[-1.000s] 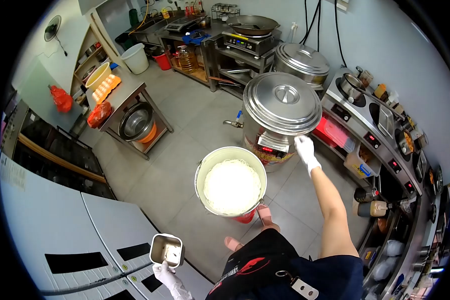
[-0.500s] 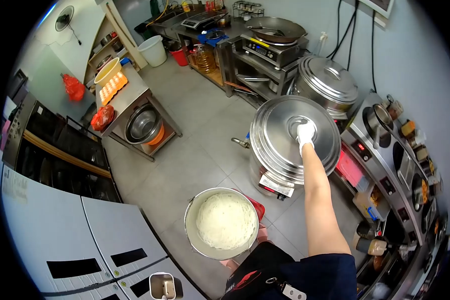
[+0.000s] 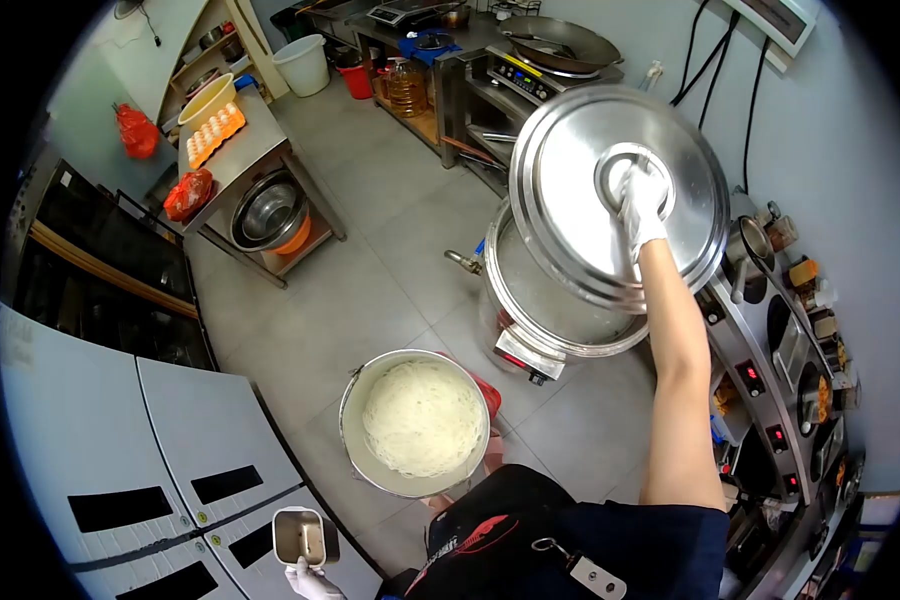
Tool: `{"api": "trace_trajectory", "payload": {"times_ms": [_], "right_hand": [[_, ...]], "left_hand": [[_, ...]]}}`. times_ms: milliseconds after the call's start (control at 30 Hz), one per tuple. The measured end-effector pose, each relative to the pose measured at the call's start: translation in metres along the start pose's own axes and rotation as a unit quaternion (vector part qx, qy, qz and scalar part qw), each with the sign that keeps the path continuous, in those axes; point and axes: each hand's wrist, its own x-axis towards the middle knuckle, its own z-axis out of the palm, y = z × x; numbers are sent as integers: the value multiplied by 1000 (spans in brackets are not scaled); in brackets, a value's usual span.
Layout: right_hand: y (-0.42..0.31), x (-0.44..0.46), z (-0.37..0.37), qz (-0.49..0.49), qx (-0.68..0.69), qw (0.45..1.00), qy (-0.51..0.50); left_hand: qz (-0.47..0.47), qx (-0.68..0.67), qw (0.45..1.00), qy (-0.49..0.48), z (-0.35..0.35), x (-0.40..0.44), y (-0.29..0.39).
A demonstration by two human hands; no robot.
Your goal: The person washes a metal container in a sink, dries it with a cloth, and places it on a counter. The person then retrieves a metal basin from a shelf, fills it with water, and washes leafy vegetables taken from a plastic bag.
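My gloved right hand (image 3: 642,200) grips the handle of a large round steel lid (image 3: 570,190). The lid is raised and tilted over the tall steel pot (image 3: 515,335), partly uncovering its mouth and the pale, cloudy liquid (image 3: 580,310) inside. At the lower edge, my gloved left hand (image 3: 312,581) holds a small rectangular metal container (image 3: 288,515), thumb over its rim; a little light-brown matter lies in it. Between my hands, near my feet, stands a bucket (image 3: 349,425) full of a pale, stringy mass like noodles (image 3: 422,418).
Cooktops with pans (image 3: 750,240) run along the right wall. A wok (image 3: 560,45) sits on a burner behind the pot. On the left are a steel table (image 3: 253,130) with an egg tray (image 3: 216,134) and white cabinets (image 3: 90,430). A tap (image 3: 462,262) sticks out from the pot's left side.
My right hand has lifted the lid off the pot and up to the right, exposing the inside. My left hand has come into view on the metal container. The view has shifted slightly.
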Motion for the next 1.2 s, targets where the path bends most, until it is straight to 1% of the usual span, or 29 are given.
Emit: {"api": "trace_trajectory", "payload": {"times_ms": [33,100,167,200,267,400,500,533,600,700,733,800,900,967,1033,1100,1167,1200], "right_hand": [[-27,-2,-8,-10,13,1000,-6],[-72,-10,-27,-11,124,992,-34],[-77,2,-38,-12,177,983,-39],[-85,2,-42,17,189,982,-24],[-92,1,-47,36,237,971,-10],[-82,7,-63,94,296,949,-48],[-76,5,-71,119,334,931,-86],[-79,2,-73,141,338,927,-78],[-75,4,-75,150,349,921,-89],[-65,6,-78,155,368,910,-108],[-64,6,-78,155,376,906,-115],[-63,5,-79,159,362,912,-107],[-61,0,-75,165,336,922,-97],[-51,-2,-71,165,321,926,-111],[-42,-9,-64,198,260,941,-87],[-17,-12,-54,209,219,948,-100],[17,-16,-41,190,152,963,-114],[46,-13,-32,178,110,971,-120]], "left_hand": [[1,-2,1000,-5,1,5,-4],[-1,-3,1000,-13,5,3,-4],[-7,-5,1000,-17,18,-9,8],[-8,-1,1000,-16,21,-14,11],[3,-13,1000,-26,18,-11,3],[9,-5,1000,-21,5,-1,-15],[2,0,1000,-22,-1,1,-21],[0,-5,1000,-16,-2,0,-21],[-3,-14,1000,-7,-1,0,-22],[4,-18,1000,-22,-8,8,-32],[2,-18,1000,-19,-2,0,-23],[-1,-19,1000,-13,12,-18,-7],[-3,-8,1000,-28,9,-12,-8],[2,-4,1000,-29,8,-11,-8],[8,-5,1000,-29,6,-9,-9],[13,-12,1000,-24,4,-9,-14],[20,-19,999,-20,8,-23,-4],[24,-21,999,-17,9,-29,0]]}}
